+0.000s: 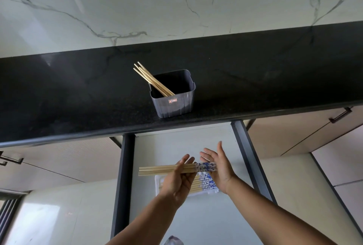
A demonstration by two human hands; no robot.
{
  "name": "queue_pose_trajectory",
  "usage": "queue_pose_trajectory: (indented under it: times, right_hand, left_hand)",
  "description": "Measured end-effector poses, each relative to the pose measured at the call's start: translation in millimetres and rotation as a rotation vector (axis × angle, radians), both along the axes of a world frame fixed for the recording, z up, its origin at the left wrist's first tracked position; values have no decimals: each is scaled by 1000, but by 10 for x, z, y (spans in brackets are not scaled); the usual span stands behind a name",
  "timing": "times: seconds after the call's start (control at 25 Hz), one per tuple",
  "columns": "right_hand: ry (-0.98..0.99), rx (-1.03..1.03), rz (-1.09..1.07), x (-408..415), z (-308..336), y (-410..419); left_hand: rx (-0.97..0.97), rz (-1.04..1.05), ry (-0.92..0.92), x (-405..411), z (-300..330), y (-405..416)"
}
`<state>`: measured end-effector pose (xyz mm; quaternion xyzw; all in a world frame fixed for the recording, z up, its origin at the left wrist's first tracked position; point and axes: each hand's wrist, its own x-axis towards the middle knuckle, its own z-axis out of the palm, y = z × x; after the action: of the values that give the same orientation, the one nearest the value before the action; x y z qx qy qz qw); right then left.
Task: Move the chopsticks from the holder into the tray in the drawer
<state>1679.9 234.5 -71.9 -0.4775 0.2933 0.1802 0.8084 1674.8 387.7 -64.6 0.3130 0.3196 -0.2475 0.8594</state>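
Note:
A grey square holder [172, 105] stands on the black counter with several wooden chopsticks [151, 79] leaning out to its back left. Over the open drawer my left hand [178, 180] grips a bundle of chopsticks [157, 170] held level, their blue-and-white patterned ends pointing right. My right hand [218, 168] is flat with fingers spread, its palm pressed against those patterned ends. Below the hands a white tray [157, 183] lies in the drawer with several more chopsticks [204, 183] in it, partly hidden by my hands.
The black counter [78, 97] runs across the view, with a marble wall behind it. The drawer [196, 215] has dark side rails [121, 176] and a white floor. Cabinet fronts with dark handles [339, 116] flank it on both sides.

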Motion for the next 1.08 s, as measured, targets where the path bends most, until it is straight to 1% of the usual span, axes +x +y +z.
queue_pose_trajectory:
  times: [0.08,0.12,0.2,0.24,0.28,0.36,0.4,0.44,0.52,0.6,0.64,0.72,0.8,0.88,0.92,0.96,1.0,1.04,1.08]
  right_hand:
    - [-8,-220,145,26,67,35]
    - [-61,-419,223,11,54,6]
    - [-268,-936,389,-60,-7,-98]
    - [-407,-1146,510,-128,-60,-118]
    - [-511,-1265,678,-201,-92,-96]
    - [-613,-1412,1023,-340,-203,9]
    - [-621,-1526,1145,-376,-250,66]
    - [-604,-1629,1191,-399,-271,100]
    - [-647,-1762,1162,-392,-283,119]
    - [-775,-1822,1131,-378,-284,109]
    - [-794,-1853,1147,-362,-290,94]
    - [-740,-1884,1153,-306,-318,13]
    - [-689,-1928,1151,-222,-361,-101]
    - [-657,-1949,1162,-130,-397,-177]
    - [-631,-1952,1189,-92,-431,-182]
    - [-591,-1919,1244,-61,-451,-164]
    - [-546,-1864,1315,-32,-505,-128]
    - [-533,-1834,1361,-5,-597,-95]
    - [-540,-1810,1370,22,-675,-61]
  left_hand:
    - [10,-7,13,0,-32,0]
    - [18,-8,17,-2,-67,16]
    - [26,9,31,-24,-149,45]
    - [23,20,48,-45,-188,43]
    - [8,26,64,-63,-228,30]
    - [-50,18,73,-101,-286,-24]
    - [-70,5,77,-118,-302,-53]
    - [-75,-13,90,-130,-311,-78]
    - [-45,-60,136,-122,-334,-97]
    - [7,-105,159,-85,-363,-53]
    - [36,-101,171,-47,-378,-3]
    - [113,-2,218,50,-410,162]
    - [203,156,253,158,-453,427]
    - [352,247,249,232,-500,714]
    - [494,225,227,234,-523,823]
    - [718,143,179,212,-553,892]
    - [1031,2,70,167,-597,926]
    - [1349,-159,-149,97,-634,927]
    - [1578,-307,-475,14,-662,903]
